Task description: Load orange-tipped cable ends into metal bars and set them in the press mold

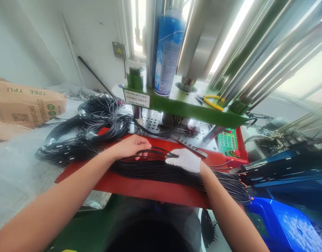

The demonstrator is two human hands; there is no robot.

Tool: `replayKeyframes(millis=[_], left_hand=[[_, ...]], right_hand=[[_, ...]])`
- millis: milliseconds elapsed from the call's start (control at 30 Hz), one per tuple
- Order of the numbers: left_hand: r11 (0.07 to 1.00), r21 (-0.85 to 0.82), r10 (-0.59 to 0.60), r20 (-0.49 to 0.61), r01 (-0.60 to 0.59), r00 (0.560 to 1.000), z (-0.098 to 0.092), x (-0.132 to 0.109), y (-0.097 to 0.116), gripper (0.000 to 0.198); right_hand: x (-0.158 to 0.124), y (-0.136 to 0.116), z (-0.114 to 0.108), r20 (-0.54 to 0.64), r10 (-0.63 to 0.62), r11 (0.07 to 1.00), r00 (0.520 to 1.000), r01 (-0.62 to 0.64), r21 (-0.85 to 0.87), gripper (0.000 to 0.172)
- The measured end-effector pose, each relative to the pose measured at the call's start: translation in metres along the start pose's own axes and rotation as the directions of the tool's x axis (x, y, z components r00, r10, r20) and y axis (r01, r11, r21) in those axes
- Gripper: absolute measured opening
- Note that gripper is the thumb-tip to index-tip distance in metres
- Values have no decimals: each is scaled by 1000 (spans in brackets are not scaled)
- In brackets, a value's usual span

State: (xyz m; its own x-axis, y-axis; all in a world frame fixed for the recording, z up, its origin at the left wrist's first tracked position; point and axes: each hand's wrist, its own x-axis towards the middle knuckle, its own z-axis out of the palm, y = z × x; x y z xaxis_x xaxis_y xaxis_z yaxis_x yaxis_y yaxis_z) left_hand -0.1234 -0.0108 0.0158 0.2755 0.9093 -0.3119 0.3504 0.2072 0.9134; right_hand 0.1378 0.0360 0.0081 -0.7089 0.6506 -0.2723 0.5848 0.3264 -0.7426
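Head view: one work area, two hands.

Item: left hand [136,146], bare, centre frame; fingers curled beside loose black strands [159,150], whether gripping or merely touching cannot be told.

Item: right hand [184,160], white-gloved, right of centre; closed on the same strands.

Item: black cable bundle [161,171], below the hands, lengthwise on the red bench [150,190]; orange tips [251,199] at lower right.

Item: coiled cables [108,115], heaped, left of centre.

Item: studded metal strip [192,147], just above the glove.

Item: yellow-handled pliers [213,102] and blue can [168,52], on the green plate [182,109], upper frame.

Hazards, as judged: strands tangling with the bundle, running so close above it; tips snagging at the bench's right end; pliers falling if knocked, lying near the plate's edge.
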Motion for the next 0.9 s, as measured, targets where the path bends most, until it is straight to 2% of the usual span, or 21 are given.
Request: replayKeyframes(millis=[167,267,467,600,700,800,900], left_hand=[[1000,5,-6,-16,6,1000,1,-1,2,35],[1000,25,-1,-13,2,1000,1,-2,2,36],[994,104,29,-16,-27,999,0,-3,1,40],[963,262,56,38,-64,998,14,-4,15,39],[877,451,155,61,-166,986,28,-4,30,37],[839,502,216,49,-211,975,35,-5,37,40],[854,479,202,53,-202,978,35,-4,31,41]], right_hand=[[1,4,3,-4,3,999,1000,-3,51,35],[-1,1,3,-21,-18,999,1000,19,47,29],[-2,-8,0,0,-1,1000,1000,1,25,30],[-8,-28,-2,-74,-14,998,997,10,-61,25],[-17,-38,-10,-153,-69,986,986,44,-162,20],[-27,-18,-26,-221,3,961,975,-64,-268,22],[-47,27,-49,-362,173,914,916,-286,-287,24]])
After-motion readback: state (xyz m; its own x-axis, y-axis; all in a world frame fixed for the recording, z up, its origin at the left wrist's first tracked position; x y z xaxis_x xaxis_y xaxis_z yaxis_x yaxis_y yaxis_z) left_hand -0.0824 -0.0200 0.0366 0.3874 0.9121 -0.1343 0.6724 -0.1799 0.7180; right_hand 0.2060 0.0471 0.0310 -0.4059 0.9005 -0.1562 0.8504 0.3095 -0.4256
